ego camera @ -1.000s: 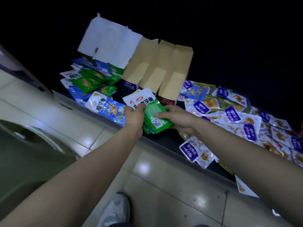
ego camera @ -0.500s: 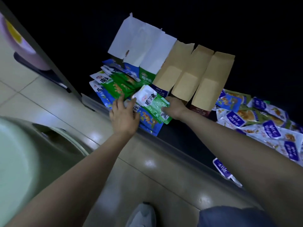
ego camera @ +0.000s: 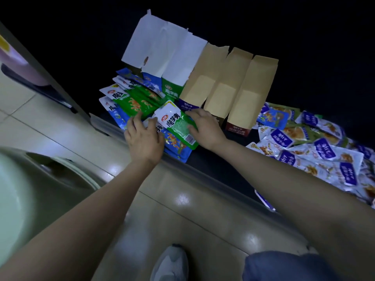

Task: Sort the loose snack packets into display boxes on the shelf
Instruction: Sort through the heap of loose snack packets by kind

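One green packet (ego camera: 177,126) | right hand (ego camera: 205,129) pinches | left hand (ego camera: 144,137) flat | diagonal, top far-left

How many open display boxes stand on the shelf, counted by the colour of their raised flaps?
White-flap boxes: 3
Brown-flap boxes: 3
Total: 6
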